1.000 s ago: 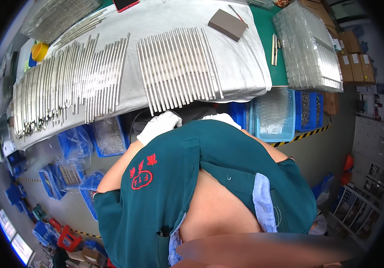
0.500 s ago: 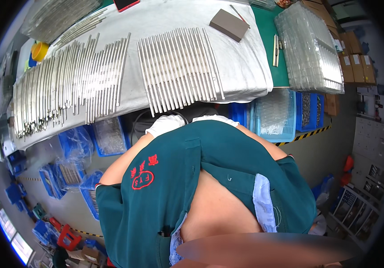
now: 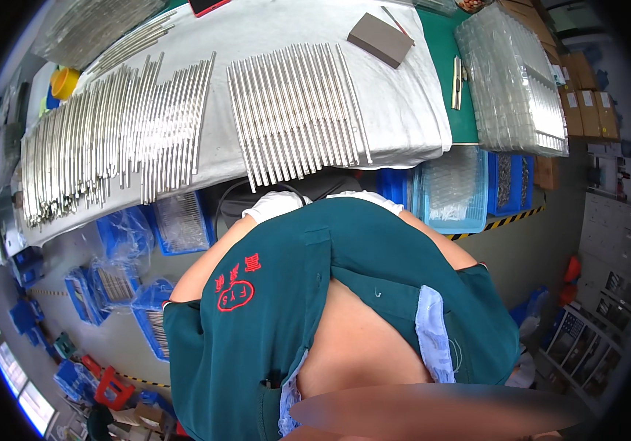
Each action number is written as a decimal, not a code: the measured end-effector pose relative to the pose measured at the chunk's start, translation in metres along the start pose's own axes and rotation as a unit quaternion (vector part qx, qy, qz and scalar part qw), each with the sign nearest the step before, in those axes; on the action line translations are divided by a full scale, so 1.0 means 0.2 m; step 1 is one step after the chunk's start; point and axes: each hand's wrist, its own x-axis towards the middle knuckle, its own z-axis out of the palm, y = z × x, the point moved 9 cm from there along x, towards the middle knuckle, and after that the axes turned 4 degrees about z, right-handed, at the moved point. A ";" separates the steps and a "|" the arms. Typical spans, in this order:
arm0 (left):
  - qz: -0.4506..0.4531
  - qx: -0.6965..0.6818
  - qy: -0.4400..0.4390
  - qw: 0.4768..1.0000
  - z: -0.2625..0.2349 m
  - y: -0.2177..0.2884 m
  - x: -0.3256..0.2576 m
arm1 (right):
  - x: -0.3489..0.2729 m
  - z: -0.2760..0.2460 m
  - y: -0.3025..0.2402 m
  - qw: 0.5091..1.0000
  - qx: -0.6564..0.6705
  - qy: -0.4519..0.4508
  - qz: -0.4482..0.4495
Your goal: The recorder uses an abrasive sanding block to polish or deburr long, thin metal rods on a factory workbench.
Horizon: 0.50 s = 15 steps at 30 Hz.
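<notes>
My left hand (image 3: 276, 206), in a white glove, shows just below the table's front edge, with its fingers hidden behind my green shirt. Only a strip of white glove shows of my right hand (image 3: 368, 198), a little to the right; the shirt covers its fingers too. Whether either hand holds anything is hidden. Nearest to both, on the white cloth (image 3: 404, 110), lies a row of slim silver metal rods (image 3: 293, 110) side by side. Farther left spreads a larger, uneven row of similar rods (image 3: 110, 136).
A grey-brown block (image 3: 380, 40) lies at the back right. Stacked clear plastic trays (image 3: 510, 84) stand on the green surface beside two short rods (image 3: 456, 83). Blue bins (image 3: 504, 187) and a light-blue basket (image 3: 450, 217) sit below. A yellow round container (image 3: 64, 83) is far left.
Both gloved hands have shifted slightly right, and less of each shows past the shirt. The rods lie as before; the whole view has moved a little.
</notes>
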 end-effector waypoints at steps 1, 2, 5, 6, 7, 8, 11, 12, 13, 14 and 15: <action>0.007 0.010 -0.012 1.000 0.01 0.00 0.01 | 0.00 0.00 0.00 1.000 0.001 0.000 -0.001; 0.013 0.019 -0.024 0.999 0.02 0.01 0.01 | 0.01 -0.01 0.00 1.000 0.002 -0.001 -0.001; -0.029 0.013 -0.038 0.999 0.03 -0.02 -0.01 | -0.03 -0.01 -0.04 1.000 0.005 0.007 -0.005; -0.028 0.012 -0.039 0.999 0.03 -0.02 -0.02 | -0.04 -0.02 -0.04 1.000 0.006 0.007 -0.003; -0.024 -0.022 -0.024 0.999 0.00 -0.02 -0.04 | -0.06 -0.01 0.00 1.000 -0.005 -0.016 0.019; -0.021 -0.056 -0.009 0.998 -0.01 -0.03 -0.06 | -0.07 0.00 0.03 0.998 -0.015 -0.040 0.042; -0.027 -0.075 0.066 0.995 -0.10 -0.08 -0.21 | -0.10 0.01 0.13 0.999 0.000 -0.029 0.044; -0.038 -0.063 0.085 0.994 -0.14 -0.08 -0.27 | -0.11 -0.01 0.13 0.999 0.002 -0.028 0.047; -0.039 -0.064 0.086 0.994 -0.15 -0.08 -0.33 | -0.14 -0.02 0.13 0.994 0.008 -0.060 0.094; -0.004 -0.061 0.104 0.993 -0.17 -0.06 -0.39 | -0.17 -0.03 0.13 0.986 0.014 -0.092 0.140; 0.030 -0.058 0.124 0.990 -0.20 -0.03 -0.46 | -0.20 -0.05 0.12 0.981 0.009 -0.109 0.158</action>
